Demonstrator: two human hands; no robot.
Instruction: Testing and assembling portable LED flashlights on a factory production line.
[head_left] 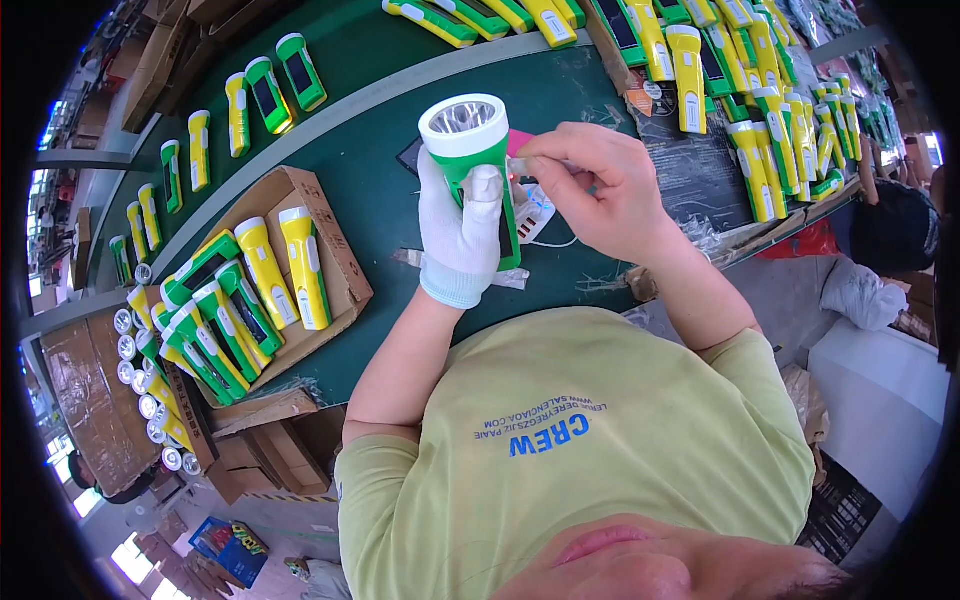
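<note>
Grasping a green flashlight (pixel 460 168) upright in the gloved left hand (pixel 460 240), at the upper centre of the frame.
Reaching to its right side with the bare right hand (pixel 612 190), fingertips together; cannot tell whether pinching anything. At left, a cardboard box (pixel 338 250) of flashlights (pixel 264 270).

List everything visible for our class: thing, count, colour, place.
Held flashlight: one, green and white, centre
Boxed flashlights: several, green, yellow and white, left
Carton holding them: one, brown, left
Piled flashlights: many, yellow and green, upper right
Spaced flashlights: several, yellow and green, upper left
Ported block: one, white, beside held flashlight
Table: one, dark green, centre
Crate: one, blue, lower left
Shirt: one, yellow-green, below centre
Left grip: one, white-gloved, around held flashlight
Right grip: one, bare, beside it
</note>
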